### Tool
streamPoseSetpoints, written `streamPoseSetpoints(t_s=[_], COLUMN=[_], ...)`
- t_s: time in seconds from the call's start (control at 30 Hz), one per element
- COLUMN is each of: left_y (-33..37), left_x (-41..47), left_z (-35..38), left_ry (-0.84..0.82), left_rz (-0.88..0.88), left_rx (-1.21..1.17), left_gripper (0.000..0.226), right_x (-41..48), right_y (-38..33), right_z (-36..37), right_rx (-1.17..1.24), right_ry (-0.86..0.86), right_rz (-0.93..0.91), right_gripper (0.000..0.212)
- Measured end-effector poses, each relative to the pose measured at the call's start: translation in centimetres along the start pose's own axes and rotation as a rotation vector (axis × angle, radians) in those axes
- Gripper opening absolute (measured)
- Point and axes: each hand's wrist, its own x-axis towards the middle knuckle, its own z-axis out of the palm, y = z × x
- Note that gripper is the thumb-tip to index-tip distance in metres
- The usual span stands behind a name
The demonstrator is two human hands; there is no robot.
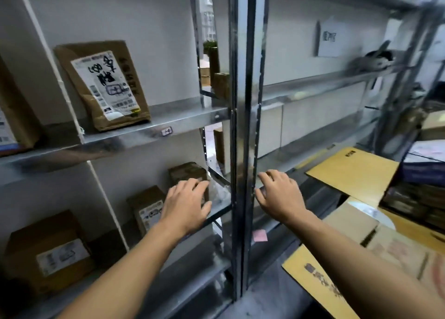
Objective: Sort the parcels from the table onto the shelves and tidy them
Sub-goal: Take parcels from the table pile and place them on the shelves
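My left hand (pixel 185 204) reaches into the lower left shelf, fingers spread, in front of two small brown boxes (pixel 186 173) (pixel 147 206); it holds nothing. My right hand (pixel 280 194) hovers open over the front edge of the right-hand shelf (pixel 277 164), just right of the metal uprights (pixel 240 126). A brown paper parcel with a white label and black scrawl (pixel 106 85) leans on the upper left shelf (pixel 168 121). A larger labelled cardboard box (pixel 45 253) stands at the lower left.
Yellow-brown flat envelopes (pixel 351 171) (pixel 315 280) and cardboard boxes (pixel 354 222) lie at the right. Stacked dark parcels (pixel 419 193) sit at the far right. A round dark object (pixel 370 59) rests on the upper right shelf. A pink tag (pixel 260 236) sticks on the shelf edge.
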Motion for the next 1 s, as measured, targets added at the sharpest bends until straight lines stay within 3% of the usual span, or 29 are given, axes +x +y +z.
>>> streamPoseSetpoints(t_s=[0.4,0.53,0.7,1.0], left_y=[15.2,21.9,30.8,46.8], left_x=[2.3,2.5,2.9,2.7], left_z=[9.7,12.1,15.3,22.1], left_ry=[-0.252,-0.321,-0.35,-0.427], left_rz=[0.385,0.509,0.624,0.74], left_rx=[-0.112,-0.158,-0.205,-0.223], left_gripper=[0.054,0.053,0.052,0.047], right_x=[-16.1,-20.0,-24.0,-29.0], right_y=[13.1,17.5,24.0,36.9], right_z=[0.9,0.3,-0.5,0.1], right_rx=[-0.187,-0.164,-0.18,-0.046], right_ry=[-0.272,-0.271,-0.256,-0.302], right_rz=[0.47,0.619,0.737,0.931], right_gripper=[0.046,0.054,0.046,0.05])
